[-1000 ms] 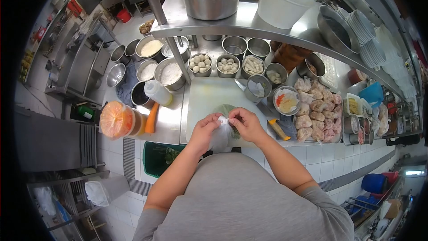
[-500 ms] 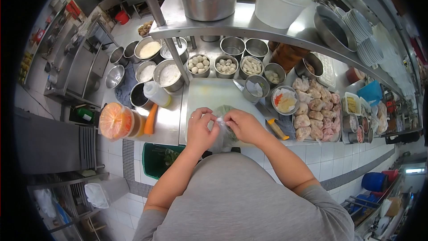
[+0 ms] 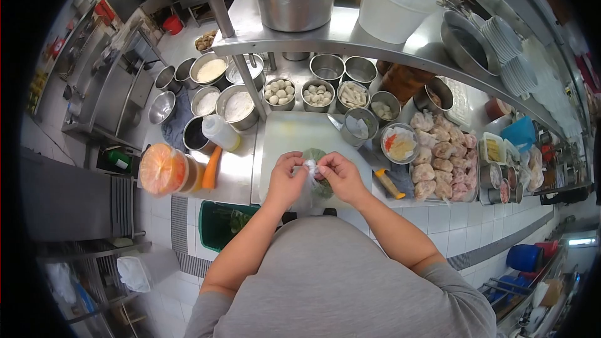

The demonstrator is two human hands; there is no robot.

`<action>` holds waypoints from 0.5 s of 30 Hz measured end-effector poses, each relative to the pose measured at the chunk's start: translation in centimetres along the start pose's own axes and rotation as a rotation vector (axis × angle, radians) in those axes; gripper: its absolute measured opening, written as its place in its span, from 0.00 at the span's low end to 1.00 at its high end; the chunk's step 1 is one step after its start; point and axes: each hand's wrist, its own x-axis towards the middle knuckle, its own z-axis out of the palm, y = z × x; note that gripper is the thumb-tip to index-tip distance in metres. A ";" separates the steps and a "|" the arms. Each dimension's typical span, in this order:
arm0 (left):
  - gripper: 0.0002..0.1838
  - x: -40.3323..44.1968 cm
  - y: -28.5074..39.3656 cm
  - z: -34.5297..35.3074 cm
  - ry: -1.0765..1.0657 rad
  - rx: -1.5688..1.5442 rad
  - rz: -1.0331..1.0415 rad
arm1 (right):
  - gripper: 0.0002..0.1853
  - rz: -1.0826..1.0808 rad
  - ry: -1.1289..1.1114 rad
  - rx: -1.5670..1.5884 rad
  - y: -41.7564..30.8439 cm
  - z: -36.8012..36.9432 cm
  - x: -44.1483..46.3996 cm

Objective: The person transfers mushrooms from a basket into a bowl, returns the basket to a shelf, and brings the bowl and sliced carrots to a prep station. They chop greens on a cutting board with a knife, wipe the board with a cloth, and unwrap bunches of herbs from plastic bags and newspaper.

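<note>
A clear plastic bag (image 3: 319, 186) with something green inside lies at the front edge of the pale cutting board (image 3: 288, 134). My left hand (image 3: 288, 178) pinches the gathered neck of the bag from the left. On the other side, my right hand (image 3: 339, 176) has thumb and finger closed on the same bunched plastic. Both sets of fingertips are close together, with a twist of plastic between them. Part of the green contents shows behind the fingers, and the rest is covered by my hands.
Steel pots of pale round food (image 3: 279, 92) line the back. A knife (image 3: 335, 120) rests by a pot at the board's far right. To the right are a yellow-handled tool (image 3: 389, 184) and a tray of bagged meat (image 3: 443, 166). Left stand a squeeze bottle (image 3: 221, 133) and a carrot (image 3: 212, 168). A steel shelf (image 3: 275, 42) hangs overhead.
My fingers have shifted slightly on the bag's neck, and more of the bunched plastic and green contents shows between my hands. The surroundings stay as they were.
</note>
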 end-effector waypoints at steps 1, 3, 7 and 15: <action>0.11 0.0 -0.4 0.1 -0.054 -0.103 0.004 | 0.03 0.025 -0.012 -0.006 -0.1 0.1 0.0; 0.10 0.0 -0.2 0.2 -0.074 -0.121 -0.026 | 0.03 0.008 0.010 -0.031 0.0 0.0 0.0; 0.10 0.0 0.6 0.1 -0.167 -0.544 -0.405 | 0.04 0.001 0.068 -0.159 0.2 -0.3 0.5; 0.10 0.2 0.9 -0.8 -0.244 -0.634 -0.428 | 0.09 -0.407 0.017 -0.836 -4.5 0.6 0.3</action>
